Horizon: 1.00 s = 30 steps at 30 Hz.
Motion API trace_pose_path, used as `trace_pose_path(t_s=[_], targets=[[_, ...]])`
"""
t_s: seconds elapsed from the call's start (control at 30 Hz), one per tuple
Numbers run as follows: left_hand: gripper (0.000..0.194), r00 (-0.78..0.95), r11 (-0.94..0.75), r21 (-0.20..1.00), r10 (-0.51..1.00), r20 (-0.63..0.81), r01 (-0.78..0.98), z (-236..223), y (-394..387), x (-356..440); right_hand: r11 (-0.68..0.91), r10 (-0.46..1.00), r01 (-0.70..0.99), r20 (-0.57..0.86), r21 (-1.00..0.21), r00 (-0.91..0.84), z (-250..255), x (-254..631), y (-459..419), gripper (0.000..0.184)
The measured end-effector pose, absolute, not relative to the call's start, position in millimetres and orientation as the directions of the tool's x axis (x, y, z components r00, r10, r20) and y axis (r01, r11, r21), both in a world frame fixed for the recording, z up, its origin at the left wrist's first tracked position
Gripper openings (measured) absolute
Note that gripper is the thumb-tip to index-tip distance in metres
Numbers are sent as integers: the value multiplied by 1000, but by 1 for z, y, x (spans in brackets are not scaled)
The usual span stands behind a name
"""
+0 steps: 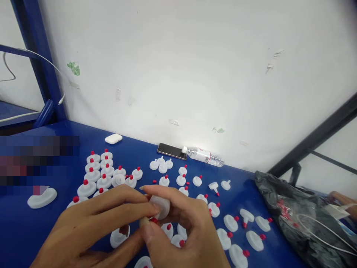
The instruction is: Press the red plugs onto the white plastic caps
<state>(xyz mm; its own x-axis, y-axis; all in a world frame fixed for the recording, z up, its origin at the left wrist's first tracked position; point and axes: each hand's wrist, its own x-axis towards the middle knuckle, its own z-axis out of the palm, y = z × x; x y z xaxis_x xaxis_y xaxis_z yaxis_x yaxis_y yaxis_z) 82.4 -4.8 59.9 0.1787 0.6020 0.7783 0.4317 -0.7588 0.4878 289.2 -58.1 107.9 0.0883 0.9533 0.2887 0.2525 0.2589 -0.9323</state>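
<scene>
In the middle foreground, my left hand (97, 219) and my right hand (192, 223) meet around one small white plastic disc with a spout (162, 206). A red cap (154, 220) shows below it, between the fingertips. My right hand has its fingers and thumb closed around the disc. My left fingertips press against its near side; my left thumb is partly hidden. Beneath and around both hands lie several similar white discs with red caps (231, 223), some tilted on their sides. Several uncapped white discs (163, 168) sit together beyond my fingers.
On the blue table (134, 149) by the wall lie a white case (113, 139), a phone (171, 150) and a clear bottle (205, 155). A black plastic bag (279, 208) holding red caps is at the right. Another person's hand (341, 201) shows at the far right.
</scene>
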Motion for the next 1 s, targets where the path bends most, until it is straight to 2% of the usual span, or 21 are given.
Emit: trace_pose_path(t_s=[0.1,0.17,0.27,0.37,0.47,0.53,0.57,0.6,0.67,0.73,0.8,0.93,1.0], targets=[[16,206,-763,480,602,771,434,63,-3,86,224,972,68,228,-972,54,115,286,-49,50],[19,215,-762,466,599,771,450,66,-1,86,201,977,18,202,-979,66,122,284,-46,42],[18,183,-753,467,597,781,464,71,2,83,215,960,54,221,-975,169,132,290,-45,29],[20,176,-763,455,580,795,459,76,3,81,291,897,173,331,-941,293,138,316,-44,14],[22,150,-759,458,577,803,463,80,3,83,234,821,399,400,-886,407,137,364,-41,32],[22,154,-759,466,582,798,454,80,3,84,69,762,581,418,-811,494,133,404,-40,46],[22,169,-766,460,579,798,449,79,3,85,-69,699,641,422,-765,578,131,426,-41,50],[22,182,-772,451,573,799,448,77,4,85,-192,650,675,423,-712,631,128,447,-42,56],[24,204,-784,425,555,807,452,72,5,85,-327,596,683,418,-653,685,122,491,-45,66],[26,219,-789,405,544,810,462,69,6,84,-442,643,704,351,-556,681,115,529,-48,76],[27,240,-794,391,538,808,465,67,7,83,-501,681,719,293,-481,671,107,556,-51,71],[30,275,-796,375,539,796,474,67,8,84,-472,749,755,244,-454,616,90,569,-51,49],[31,275,-777,381,561,781,502,67,7,85,-448,776,775,237,-445,584,81,564,-50,46]])
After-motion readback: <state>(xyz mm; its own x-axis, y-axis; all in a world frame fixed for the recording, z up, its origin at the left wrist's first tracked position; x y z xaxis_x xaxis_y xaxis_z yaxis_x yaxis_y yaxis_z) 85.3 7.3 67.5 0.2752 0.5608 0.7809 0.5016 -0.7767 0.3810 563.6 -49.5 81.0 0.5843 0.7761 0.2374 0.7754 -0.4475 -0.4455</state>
